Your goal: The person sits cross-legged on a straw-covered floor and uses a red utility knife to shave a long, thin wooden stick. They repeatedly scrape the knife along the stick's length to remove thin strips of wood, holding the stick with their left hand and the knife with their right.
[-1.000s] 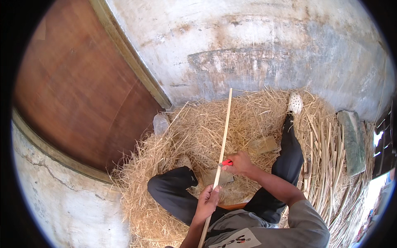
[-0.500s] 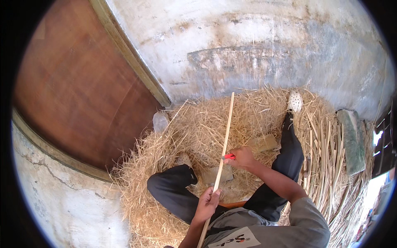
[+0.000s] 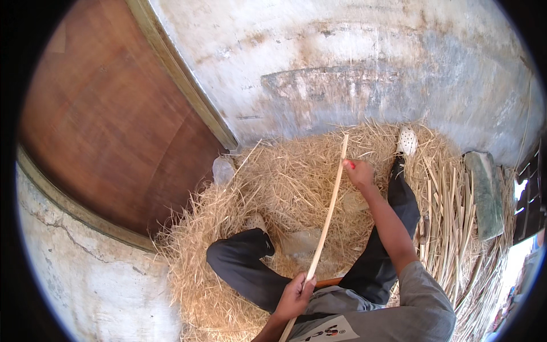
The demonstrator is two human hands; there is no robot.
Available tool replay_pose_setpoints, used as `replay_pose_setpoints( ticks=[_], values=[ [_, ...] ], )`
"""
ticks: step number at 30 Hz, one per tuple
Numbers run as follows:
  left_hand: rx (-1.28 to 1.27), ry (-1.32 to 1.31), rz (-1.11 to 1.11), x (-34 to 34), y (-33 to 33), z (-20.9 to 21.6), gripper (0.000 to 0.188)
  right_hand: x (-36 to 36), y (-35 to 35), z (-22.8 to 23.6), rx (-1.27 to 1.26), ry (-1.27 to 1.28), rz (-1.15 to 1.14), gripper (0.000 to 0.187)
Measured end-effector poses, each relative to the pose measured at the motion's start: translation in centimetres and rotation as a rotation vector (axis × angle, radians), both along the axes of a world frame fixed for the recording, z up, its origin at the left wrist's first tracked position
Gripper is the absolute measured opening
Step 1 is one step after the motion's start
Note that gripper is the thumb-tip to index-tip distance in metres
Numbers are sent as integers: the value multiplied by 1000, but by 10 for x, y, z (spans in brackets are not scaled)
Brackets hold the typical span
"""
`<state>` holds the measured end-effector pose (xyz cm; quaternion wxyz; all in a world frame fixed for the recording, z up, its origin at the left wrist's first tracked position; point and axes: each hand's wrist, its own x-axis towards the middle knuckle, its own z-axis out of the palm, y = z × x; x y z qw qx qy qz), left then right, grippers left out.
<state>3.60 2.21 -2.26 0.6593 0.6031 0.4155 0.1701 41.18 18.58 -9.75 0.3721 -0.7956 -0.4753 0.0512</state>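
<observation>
A long, pale bamboo strip [image 3: 326,223] runs from beside my body out toward the wall, tilted to the right at its far end. My left hand [image 3: 295,296] is closed around its near part, at my lap. Close to the far tip, my right hand [image 3: 361,174] is closed on a small red-handled tool [image 3: 352,165] set against the strip. Fingers hide most of that tool, so its blade or working end does not show.
Dry shavings [image 3: 285,171] cover the ground around my legs. A flat stone [image 3: 302,241] lies between my feet. On the right are several loose bamboo strips [image 3: 450,211] and a greenish stone slab [image 3: 485,196]. A brown door panel [image 3: 119,114] and whitewashed wall [image 3: 353,57] stand beyond.
My right hand has slid with the red-handled tool away from me, from the strip's middle to near its far tip. That tip has swung right; my left hand has shifted slightly right and nearer.
</observation>
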Motion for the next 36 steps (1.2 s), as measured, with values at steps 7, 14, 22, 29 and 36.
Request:
replay_pose_setpoints(
  ticks=[7,14,22,29,36],
  values=[
    [-25,29,-60,-6,-12,-3,22,113,36,-4,-127,155,-330,76],
    [-71,-42,-1,14,-1,11,25,85,20,-6,-75,281,-232,87],
    [58,-89,129,25,43,28,25,-76,-34,9,12,49,302,68],
    [111,-97,179,31,52,12,24,-116,-57,7,279,-212,716,63],
    [176,8,169,32,53,5,24,-96,-38,-1,210,-213,502,65]
  ],
)
